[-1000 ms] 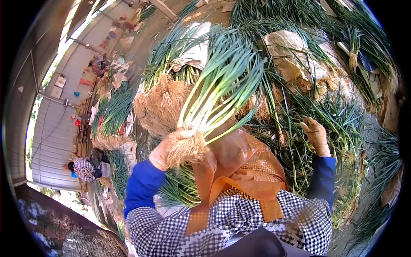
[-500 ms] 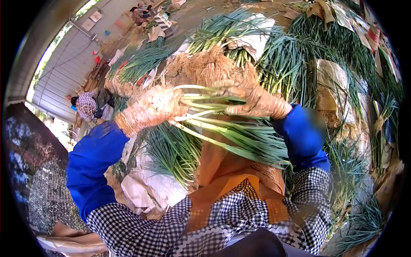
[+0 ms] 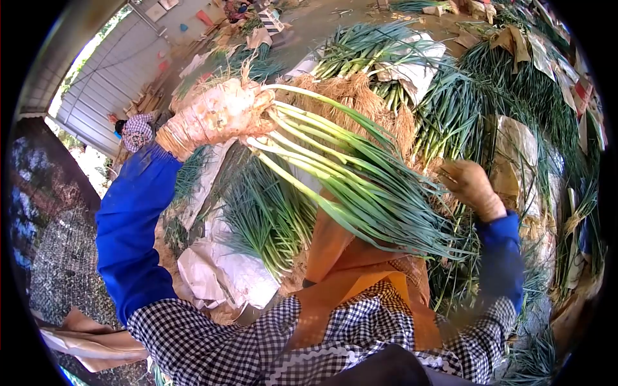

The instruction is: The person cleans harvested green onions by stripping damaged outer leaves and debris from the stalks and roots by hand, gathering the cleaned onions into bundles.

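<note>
My left hand, in a pale, dirt-stained glove, is closed round the white root end of a bunch of green onions. The long green leaves fan out to the right and downward across the front of my body. Just beyond the leaf tips is my right hand, also gloved, with its fingers loosely bent and apart. I see nothing held in it. Both forearms wear blue sleeve covers over checked cloth.
A rooty pile of green onions lies ahead, and another heap sits below the held bunch. White sacking is at lower left. More onions cover the right side. A person in a checked shirt is at far left.
My right hand has come off the middle of the bunch and moved right and slightly down. The leaves have spread out into view. My left hand has shifted slightly up and left with the bunch.
</note>
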The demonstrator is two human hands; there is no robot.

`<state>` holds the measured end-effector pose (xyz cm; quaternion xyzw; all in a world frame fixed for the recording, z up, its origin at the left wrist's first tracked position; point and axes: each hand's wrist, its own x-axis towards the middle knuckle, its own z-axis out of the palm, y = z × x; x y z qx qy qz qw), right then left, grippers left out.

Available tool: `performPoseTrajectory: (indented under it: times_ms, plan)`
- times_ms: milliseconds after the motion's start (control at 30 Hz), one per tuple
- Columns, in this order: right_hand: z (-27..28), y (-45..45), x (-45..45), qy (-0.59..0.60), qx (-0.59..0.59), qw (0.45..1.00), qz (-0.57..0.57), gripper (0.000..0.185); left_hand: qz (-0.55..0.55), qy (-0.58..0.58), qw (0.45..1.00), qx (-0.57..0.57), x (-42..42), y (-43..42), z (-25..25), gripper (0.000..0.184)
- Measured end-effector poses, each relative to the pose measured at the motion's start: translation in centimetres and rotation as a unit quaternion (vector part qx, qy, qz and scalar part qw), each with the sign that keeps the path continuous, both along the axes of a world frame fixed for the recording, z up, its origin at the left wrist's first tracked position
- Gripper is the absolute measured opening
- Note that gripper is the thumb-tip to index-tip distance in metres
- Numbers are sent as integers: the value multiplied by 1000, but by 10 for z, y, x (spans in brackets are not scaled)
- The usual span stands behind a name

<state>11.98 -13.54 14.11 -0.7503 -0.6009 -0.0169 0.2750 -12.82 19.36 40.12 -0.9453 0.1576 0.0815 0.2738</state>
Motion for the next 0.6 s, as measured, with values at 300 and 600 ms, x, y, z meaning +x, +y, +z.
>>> performPoseTrajectory:
  times_ms: [300,600]
  plan:
    - [7,150,-37,-223,-220,945,96,21,-139,-76,971,179,-11,-13,34,23]
    - [44,31,-23,-51,-404,913,-27,17,48,-95,981,160,-27,22,53,45]
